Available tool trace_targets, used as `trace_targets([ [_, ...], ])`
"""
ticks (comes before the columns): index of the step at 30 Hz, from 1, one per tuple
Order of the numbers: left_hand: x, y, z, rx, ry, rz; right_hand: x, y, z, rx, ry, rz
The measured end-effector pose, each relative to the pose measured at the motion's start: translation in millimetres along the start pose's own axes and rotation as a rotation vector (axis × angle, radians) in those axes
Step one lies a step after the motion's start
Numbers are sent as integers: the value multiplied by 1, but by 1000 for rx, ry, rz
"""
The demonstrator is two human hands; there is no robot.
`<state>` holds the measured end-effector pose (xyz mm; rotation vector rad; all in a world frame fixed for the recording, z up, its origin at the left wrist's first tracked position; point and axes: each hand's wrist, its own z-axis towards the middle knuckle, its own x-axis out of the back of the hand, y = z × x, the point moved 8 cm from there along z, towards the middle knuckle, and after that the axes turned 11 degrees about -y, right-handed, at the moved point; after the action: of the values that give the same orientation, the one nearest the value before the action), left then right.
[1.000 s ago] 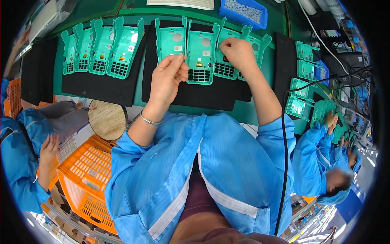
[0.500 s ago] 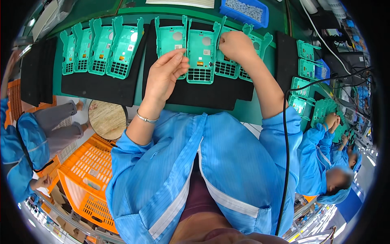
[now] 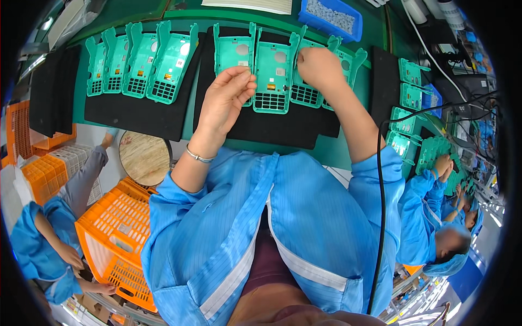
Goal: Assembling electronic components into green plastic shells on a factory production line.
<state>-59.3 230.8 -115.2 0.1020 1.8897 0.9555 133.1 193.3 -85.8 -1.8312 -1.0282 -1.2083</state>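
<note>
Head view: green plastic cases, four, in a row on a black mat point(image 3: 261, 127) on the desk point(image 3: 334, 149); long axes pointing away from the person, grid ends nearest. Left hand point(image 3: 225, 100): in front of the first case point(image 3: 234, 51); grip with thumb and forefinger tips together, anything between too small to tell. Right hand point(image 3: 322, 68): nearer the third case point(image 3: 305, 93), over its upper part; grip curled, fingertips hidden, closure and contact undeterminable. Second case point(image 3: 272, 81): between the hands, uncovered.

Four housings point(image 3: 172, 61) on one mat point(image 3: 136, 117), four others point(image 3: 271, 64) on next mat rightward point(image 3: 272, 129), bin point(image 3: 327, 27) behind these
</note>
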Motion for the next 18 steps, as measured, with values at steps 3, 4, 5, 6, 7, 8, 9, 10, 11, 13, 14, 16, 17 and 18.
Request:
trace_targets([
  [3,-1,-2,1,-13,5,-35,-4,14,-20,123,150,382],
  [4,1,-2,1,-20,18,-52,0,10,-31,200,234,365],
  [5,2,-2,1,-26,20,-54,-6,8,-36,206,234,362],
  [6,3,-3,1,-17,27,-65,-7,3,-45,245,317,325],
  [7,3,-5,1,-8,34,-75,-8,0,-52,284,399,287],
  [8,2,-5,1,-8,35,-75,-12,-2,-52,307,405,225],
  [9,1,-5,2,-1,33,-84,-11,-4,-53,308,405,228],
  [10,1,-6,2,6,31,-94,-9,-9,-56,294,410,145],
  [11,1,-6,2,5,34,-92,-8,-14,-57,279,415,61],
  [13,-1,-7,4,2,23,-102,-6,-7,-52,296,402,87],
  [14,-1,-7,4,9,22,-104,-5,-4,-49,307,387,114],
  [16,-2,-7,3,26,16,-83,9,-11,-56,318,382,256],
  [17,-3,-8,3,49,8,-61,16,-14,-59,321,375,401],
  [18,-3,-9,3,50,11,-62,14,-17,-58,326,312,661],
])
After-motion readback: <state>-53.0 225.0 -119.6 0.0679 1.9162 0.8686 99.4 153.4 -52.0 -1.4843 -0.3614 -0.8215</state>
